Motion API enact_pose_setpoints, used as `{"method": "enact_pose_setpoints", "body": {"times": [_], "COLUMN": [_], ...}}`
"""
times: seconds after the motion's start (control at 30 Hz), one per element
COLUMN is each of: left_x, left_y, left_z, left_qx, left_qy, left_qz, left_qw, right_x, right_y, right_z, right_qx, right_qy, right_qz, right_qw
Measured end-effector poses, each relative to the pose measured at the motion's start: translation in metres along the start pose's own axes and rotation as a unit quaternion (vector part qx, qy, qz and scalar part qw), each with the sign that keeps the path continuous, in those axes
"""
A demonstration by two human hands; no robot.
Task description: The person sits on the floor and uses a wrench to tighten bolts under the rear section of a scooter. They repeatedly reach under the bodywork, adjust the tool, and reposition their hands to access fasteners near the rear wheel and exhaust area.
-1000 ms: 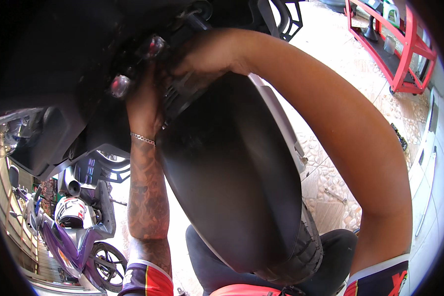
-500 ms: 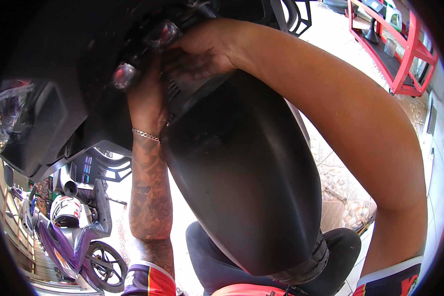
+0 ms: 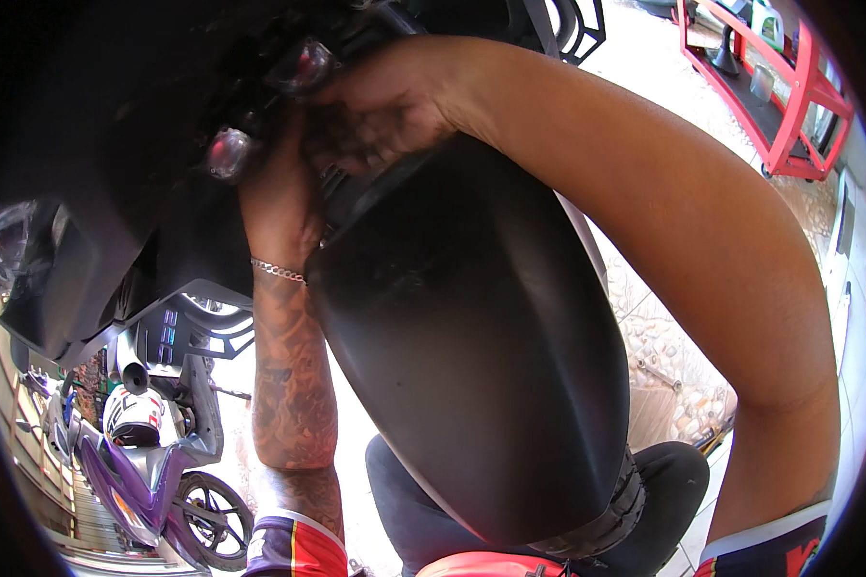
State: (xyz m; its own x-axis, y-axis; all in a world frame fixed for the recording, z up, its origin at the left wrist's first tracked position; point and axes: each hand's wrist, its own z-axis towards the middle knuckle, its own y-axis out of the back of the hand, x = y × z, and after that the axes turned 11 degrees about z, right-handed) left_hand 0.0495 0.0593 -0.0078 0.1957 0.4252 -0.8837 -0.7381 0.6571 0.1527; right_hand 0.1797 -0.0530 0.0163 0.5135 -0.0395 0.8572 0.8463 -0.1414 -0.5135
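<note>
A long matte black fender (image 3: 481, 337) curves over a tire (image 3: 611, 524) between my knees. My left hand (image 3: 281, 197), with a chain bracelet at the wrist, reaches up past the fender's upper left edge; its fingers vanish into the dark underside of a motorcycle. From the right, my bent right arm crosses above the fender. My right hand (image 3: 380, 111) is beside the left one, fingers curled in shadow; whatever they grip is hidden. Two clear-lensed lamps with reddish centres, an upper lamp (image 3: 303, 65) and a lower lamp (image 3: 229, 152), are close to my hands.
Dark motorcycle bodywork (image 3: 96, 260) overhangs the upper left. A purple motorcycle (image 3: 130, 481) stands at lower left, with a white helmet (image 3: 133, 415) near it. At upper right is a red cart (image 3: 799, 106) carrying a funnel (image 3: 726, 58). A wrench-like tool (image 3: 660, 375) lies on the patterned floor.
My hands stay at the same spot behind the fender. The right fingers look more curled than before. The view has shifted slightly, and the lamps appear a little further left.
</note>
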Motion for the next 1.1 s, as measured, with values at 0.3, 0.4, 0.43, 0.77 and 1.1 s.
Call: {"method": "enact_pose_setpoints", "body": {"times": [0.3,0.4,0.43,0.77,1.1], "left_x": [0.0,-0.004,-0.006,0.003,-0.002], "left_y": [0.002,0.0,0.0,0.006,0.001], "left_z": [-0.002,-0.005,-0.006,0.002,-0.002], "left_qx": [-0.034,-0.033,-0.041,-0.06,-0.015], "left_qy": [-0.028,0.001,0.018,0.053,0.021], "left_qz": [0.103,0.049,0.042,-0.012,-0.069], "left_qw": [0.994,0.998,0.998,0.997,0.997], "right_x": [-0.001,-0.001,0.0,-0.001,-0.003], "right_y": [-0.009,-0.011,-0.01,-0.007,-0.004], "right_z": [0.003,0.002,0.002,0.003,0.001], "right_qx": [-0.051,-0.047,-0.047,-0.032,-0.001], "right_qy": [0.047,0.052,0.049,0.036,0.037], "right_qz": [-0.013,-0.019,-0.029,-0.047,-0.047], "right_qw": [0.998,0.997,0.997,0.998,0.998]}}
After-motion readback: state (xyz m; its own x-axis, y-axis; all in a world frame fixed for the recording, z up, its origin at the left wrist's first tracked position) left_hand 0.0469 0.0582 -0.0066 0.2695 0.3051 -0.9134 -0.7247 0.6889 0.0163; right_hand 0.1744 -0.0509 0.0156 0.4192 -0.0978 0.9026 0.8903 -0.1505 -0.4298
